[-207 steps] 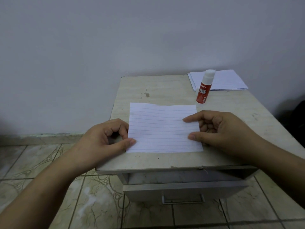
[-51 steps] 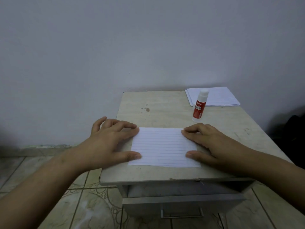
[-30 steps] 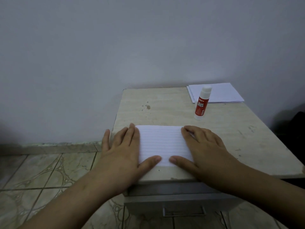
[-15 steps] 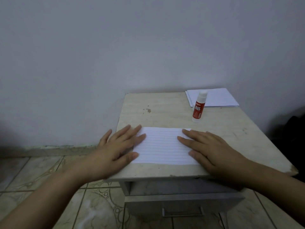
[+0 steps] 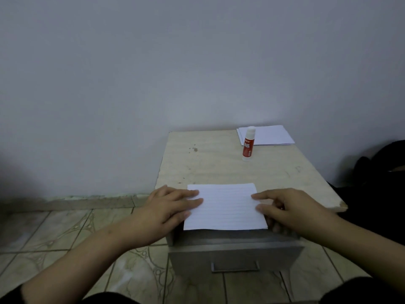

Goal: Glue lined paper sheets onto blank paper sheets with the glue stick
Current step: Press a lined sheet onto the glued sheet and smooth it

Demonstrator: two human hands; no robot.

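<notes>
While both hands lay on the white lined paper sheet (image 5: 224,207) at the near edge of the pale stone-topped bench (image 5: 219,163), the left hand (image 5: 168,207) pressed its left margin with flat fingers, holding nothing; the right hand (image 5: 289,208), fingers half bent, touched its right margin. Judged step: pressing down. Next called for the capped red-and-white glue stick (image 5: 248,144), upright beside the white paper stack (image 5: 266,135).
</notes>
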